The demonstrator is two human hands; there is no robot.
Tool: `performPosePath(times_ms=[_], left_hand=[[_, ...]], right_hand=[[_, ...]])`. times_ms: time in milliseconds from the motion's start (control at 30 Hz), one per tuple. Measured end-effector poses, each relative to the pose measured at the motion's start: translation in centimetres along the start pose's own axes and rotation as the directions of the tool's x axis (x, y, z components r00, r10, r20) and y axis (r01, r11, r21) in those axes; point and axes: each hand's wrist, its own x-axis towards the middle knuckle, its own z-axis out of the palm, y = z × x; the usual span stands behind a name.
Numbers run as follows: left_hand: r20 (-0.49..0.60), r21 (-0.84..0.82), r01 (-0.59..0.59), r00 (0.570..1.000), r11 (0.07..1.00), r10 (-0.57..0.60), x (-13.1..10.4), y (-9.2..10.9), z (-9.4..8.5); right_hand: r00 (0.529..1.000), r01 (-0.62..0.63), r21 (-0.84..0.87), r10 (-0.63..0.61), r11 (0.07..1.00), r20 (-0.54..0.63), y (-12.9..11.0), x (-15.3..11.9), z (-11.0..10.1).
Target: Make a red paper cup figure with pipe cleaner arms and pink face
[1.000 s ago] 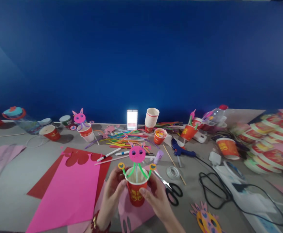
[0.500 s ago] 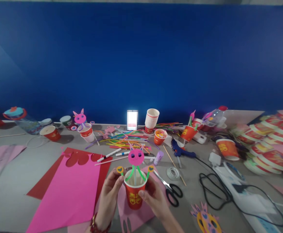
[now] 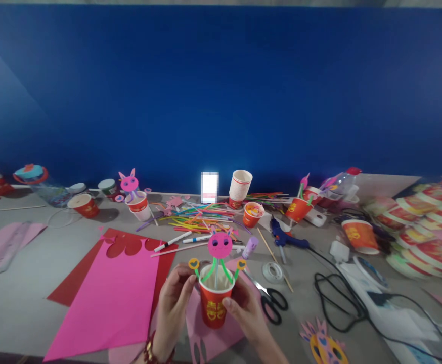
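Note:
A red paper cup (image 3: 215, 306) with gold print stands upright between my hands, above pink paper. From it rises a pink round face (image 3: 220, 244) with ears, on a stick, flanked by green arms that end in yellow discs. My left hand (image 3: 175, 303) has thumb and fingers pinched at the green arm under the left yellow disc (image 3: 194, 264), by the rim. My right hand (image 3: 249, 313) grips the cup's right side, thumb on its front and the other fingers partly hidden behind.
Magenta paper (image 3: 111, 298) on red paper lies left. Scissors (image 3: 274, 303), tape (image 3: 272, 272) and a blue glue gun (image 3: 283, 236) are right. Coloured pipe cleaners (image 3: 202, 220) and stacked cups (image 3: 239, 187) lie behind. A black cable (image 3: 335, 298) loops at the right.
The view has shifted slightly, so the cup, my hands and the table items appear a little further right. Both hands keep about the same hold.

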Motion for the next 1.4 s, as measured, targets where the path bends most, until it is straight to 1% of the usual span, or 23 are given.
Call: performPosePath(times_ms=[100, 233, 367, 567, 633, 833, 933, 1033, 1067, 1100, 1200, 1333, 1400], left_hand=[[0.043, 0.07, -0.057, 0.998, 0.996, 0.054, 0.0, -0.1, -0.3], [0.058, 0.114, -0.069, 0.996, 0.991, 0.063, -0.1, -0.2, -0.5], [0.048, 0.048, -0.027, 0.999, 0.999, 0.025, -0.1, -0.1, -0.3], [-0.005, -0.054, 0.095, 0.995, 0.994, -0.095, 0.0, 0.4, 0.1], [-0.016, -0.057, 0.101, 0.995, 0.993, -0.102, -0.1, 0.5, 0.1], [0.014, 0.024, 0.024, 1.0, 0.999, -0.025, -0.1, 0.6, -0.1], [-0.003, -0.004, 0.055, 0.999, 0.998, -0.055, -0.3, 0.4, -0.2], [-0.049, -0.073, 0.129, 0.99, 0.989, -0.133, -0.5, 0.2, -0.2], [-0.03, -0.101, 0.158, 0.986, 0.982, -0.162, -0.5, 0.1, -0.1], [0.015, -0.128, 0.187, 0.982, 0.974, -0.187, -0.6, 0.1, 0.0], [0.179, -0.157, 0.252, 0.958, 0.955, -0.223, -0.8, -0.2, 0.5], [0.264, -0.166, 0.233, 0.947, 0.958, -0.185, -0.9, -0.6, 0.7], [0.339, -0.17, 0.228, 0.927, 0.959, -0.16, -0.9, -0.5, 0.6]], right_hand=[[1.0, 0.011, -0.029, -0.011, 1.0, -0.003, 0.0, 0.0, -0.1], [1.0, 0.028, -0.081, -0.029, 0.996, -0.008, 0.2, -0.1, -0.2], [0.999, 0.033, -0.098, -0.033, 0.995, 0.0, 0.1, 0.0, -0.1], [1.0, 0.006, -0.109, -0.005, 0.994, 0.008, -0.1, 0.1, 0.0], [1.0, -0.011, -0.12, 0.011, 0.993, -0.006, 0.0, 0.0, 0.0], [1.0, -0.019, -0.119, 0.019, 0.993, -0.005, 0.0, -0.1, 0.0], [1.0, -0.014, -0.12, 0.015, 0.993, 0.006, -0.3, 0.0, 0.1], [1.0, -0.005, -0.143, 0.007, 0.99, 0.009, 0.1, -0.1, 0.0], [1.0, -0.001, -0.155, 0.001, 0.988, 0.001, 0.3, -0.2, -0.1], [1.0, 0.006, -0.166, -0.007, 0.986, -0.01, 0.6, -0.3, -0.2], [0.999, 0.016, -0.186, -0.025, 0.982, -0.044, 1.4, -0.6, -0.5], [0.994, 0.008, -0.206, -0.031, 0.978, -0.106, 2.1, -0.9, -0.9], [0.991, -0.003, -0.211, -0.025, 0.978, -0.13, 2.3, -1.0, -1.0]])
